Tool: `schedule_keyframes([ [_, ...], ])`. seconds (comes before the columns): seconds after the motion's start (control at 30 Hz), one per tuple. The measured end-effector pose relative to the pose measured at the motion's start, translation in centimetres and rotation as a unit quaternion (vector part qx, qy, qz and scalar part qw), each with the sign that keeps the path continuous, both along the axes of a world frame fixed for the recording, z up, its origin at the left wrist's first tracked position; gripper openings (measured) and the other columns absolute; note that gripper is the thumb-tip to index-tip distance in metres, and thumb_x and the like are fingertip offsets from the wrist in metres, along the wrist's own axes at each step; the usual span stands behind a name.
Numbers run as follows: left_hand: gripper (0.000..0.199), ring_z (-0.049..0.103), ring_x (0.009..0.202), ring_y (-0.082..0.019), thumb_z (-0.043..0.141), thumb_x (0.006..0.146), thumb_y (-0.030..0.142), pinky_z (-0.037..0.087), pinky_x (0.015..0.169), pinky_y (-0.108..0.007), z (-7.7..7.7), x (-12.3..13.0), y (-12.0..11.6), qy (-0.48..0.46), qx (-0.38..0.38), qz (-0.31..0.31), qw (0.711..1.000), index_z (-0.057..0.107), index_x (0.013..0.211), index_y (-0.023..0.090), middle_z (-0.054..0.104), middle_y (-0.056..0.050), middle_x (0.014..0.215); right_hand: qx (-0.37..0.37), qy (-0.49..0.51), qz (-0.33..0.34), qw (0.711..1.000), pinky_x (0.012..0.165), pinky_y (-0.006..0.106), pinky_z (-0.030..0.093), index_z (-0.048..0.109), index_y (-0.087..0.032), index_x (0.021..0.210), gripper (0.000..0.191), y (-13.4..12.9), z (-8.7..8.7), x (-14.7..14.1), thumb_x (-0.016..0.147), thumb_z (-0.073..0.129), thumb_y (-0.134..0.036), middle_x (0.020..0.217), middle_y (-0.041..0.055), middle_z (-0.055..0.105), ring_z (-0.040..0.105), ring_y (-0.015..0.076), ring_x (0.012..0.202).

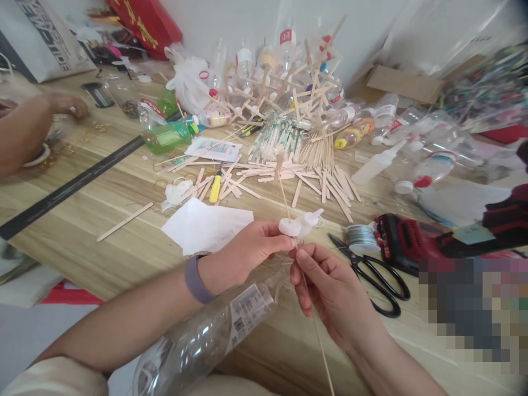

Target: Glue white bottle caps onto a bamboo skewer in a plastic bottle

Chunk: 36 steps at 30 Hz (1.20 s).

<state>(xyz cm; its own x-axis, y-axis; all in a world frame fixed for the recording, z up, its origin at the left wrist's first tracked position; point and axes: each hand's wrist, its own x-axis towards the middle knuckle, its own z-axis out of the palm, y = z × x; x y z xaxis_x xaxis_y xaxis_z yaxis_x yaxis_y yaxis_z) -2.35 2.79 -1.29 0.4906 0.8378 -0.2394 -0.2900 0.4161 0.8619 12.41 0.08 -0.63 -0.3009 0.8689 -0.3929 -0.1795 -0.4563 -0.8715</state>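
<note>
My left hand (pixel 243 247) is closed in a pinch at the lower edge of a white bottle cap (pixel 289 226). A thin bamboo skewer (pixel 319 341) runs up through the cap, its upper end near a flat wooden stick (pixel 279 166). Just below the cap, my right hand (pixel 325 286) pinches the skewer between thumb and fingers. Some small clear bit sits between the fingertips, too small to make out. A large clear plastic bottle (pixel 198 341) lies under my left forearm, partly hidden by it. Beside the cap is a white piece with a narrow spout (pixel 309 220).
Black scissors (pixel 379 280), a thread spool (pixel 363 238) and a red-black power tool (pixel 408 239) lie right. Ahead are white paper (pixel 210 223), a yellow screwdriver (pixel 215 187), craft sticks (pixel 336 190) and several bottles (pixel 169 136). Another person's hand (pixel 68 105) is at left.
</note>
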Motion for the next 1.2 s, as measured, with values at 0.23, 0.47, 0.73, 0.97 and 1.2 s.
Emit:
schedule_keyframes([
  [0.23,0.018,0.054,0.057,-0.012,0.054,0.081,0.025,0.042,0.063,-0.025,0.2,0.1,-0.1,-0.014,0.018,-0.011,1.0,0.057,0.066,0.015,0.056,0.002,0.054,0.059,-0.111,0.062,0.99,0.041,0.021,0.043,0.053,-0.018,0.074,0.036,0.3,0.4,0.5,0.083,0.059,-0.052,0.061,-0.0023,0.061,0.054,0.0086,0.042],
  [0.47,0.015,0.038,0.056,-0.008,0.061,0.075,0.028,0.03,0.056,-0.023,0.2,0.0,-0.1,0.068,-0.011,0.049,0.996,0.058,0.065,0.016,0.046,0.006,0.057,0.442,-0.445,-0.03,0.778,0.046,0.024,0.037,0.059,-0.02,0.081,0.032,0.6,0.7,2.7,0.094,0.042,-0.043,0.053,-0.0033,0.048,0.047,0.0118,0.045],
  [0.73,0.013,0.035,0.057,-0.009,0.059,0.073,0.028,0.028,0.057,-0.025,0.2,0.1,-0.3,0.101,-0.015,0.039,0.994,0.06,0.068,0.016,0.047,0.005,0.061,0.512,-0.372,0.062,0.772,0.063,0.028,0.052,0.039,-0.02,0.134,0.046,0.9,0.5,2.4,0.097,0.035,-0.047,0.098,0.0085,0.064,0.064,0.0166,0.076],
  [0.97,0.015,0.036,0.055,-0.009,0.06,0.073,0.029,0.028,0.054,-0.023,0.5,0.1,-0.2,0.095,-0.032,0.061,0.993,0.058,0.065,0.016,0.045,0.005,0.057,0.426,-0.451,-0.039,0.784,0.053,0.027,0.047,0.054,-0.022,0.113,0.027,0.2,0.9,2.1,0.094,0.046,-0.039,0.092,0.0076,0.069,0.058,0.0143,0.058],
  [1.2,0.015,0.037,0.057,-0.009,0.059,0.073,0.026,0.029,0.055,-0.024,0.4,0.1,0.0,0.087,-0.02,0.094,0.992,0.056,0.063,0.016,0.045,0.004,0.058,0.333,-0.438,0.045,0.834,0.046,0.025,0.038,0.057,-0.023,0.065,0.037,0.0,1.3,1.5,0.093,0.043,-0.043,0.05,-0.0019,0.054,0.049,0.0125,0.044],
])
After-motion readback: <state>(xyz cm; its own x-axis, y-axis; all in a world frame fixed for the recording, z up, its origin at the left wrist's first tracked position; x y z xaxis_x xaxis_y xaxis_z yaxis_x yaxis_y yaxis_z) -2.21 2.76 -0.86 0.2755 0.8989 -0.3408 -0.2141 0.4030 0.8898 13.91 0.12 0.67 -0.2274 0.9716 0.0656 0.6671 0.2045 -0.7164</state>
